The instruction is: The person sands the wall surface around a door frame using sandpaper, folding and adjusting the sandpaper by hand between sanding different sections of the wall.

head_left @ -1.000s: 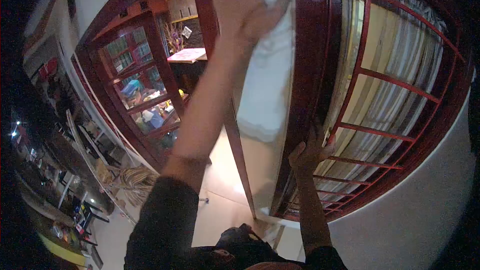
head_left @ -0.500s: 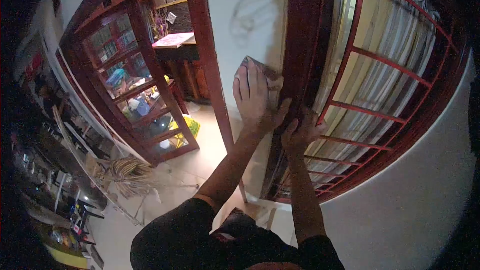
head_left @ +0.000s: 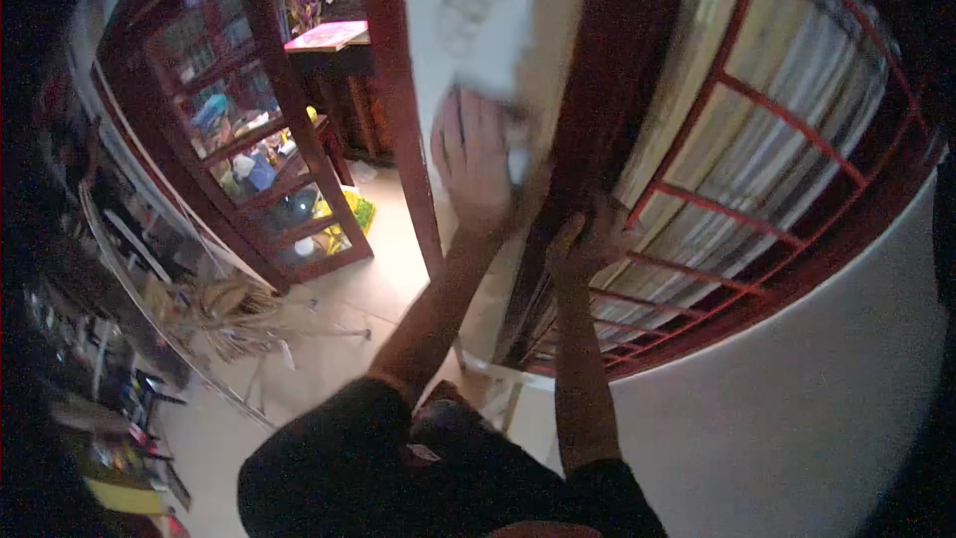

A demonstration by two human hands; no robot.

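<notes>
My left hand point(head_left: 472, 161) lies against the pale wall panel point(head_left: 423, 30) between two dark red frame posts. Its fingers point upward, and a dark edge shows beside them; whether something is under the palm cannot be made out. Lower and to the right, my right hand point(head_left: 590, 244) is at the dark red window frame point(head_left: 622, 50), beside the red grille point(head_left: 687, 196). Its thumb points up and its fingers are blurred in shadow, so their hold is unclear. Behind the grille hangs a striped curtain point(head_left: 777, 50).
An open glazed door point(head_left: 334, 264) stands at the left, with a pink-topped table point(head_left: 324, 37) beyond it. Coiled cord-like material point(head_left: 224, 309) lies near the lower left. A yellow bag point(head_left: 358, 211) rests on the floor. Plain wall point(head_left: 717, 438) fills the lower right.
From high on the left, my left arm has swung down so that the hand lies lower on the panel. My right hand stays by the window frame. The view has shifted.
</notes>
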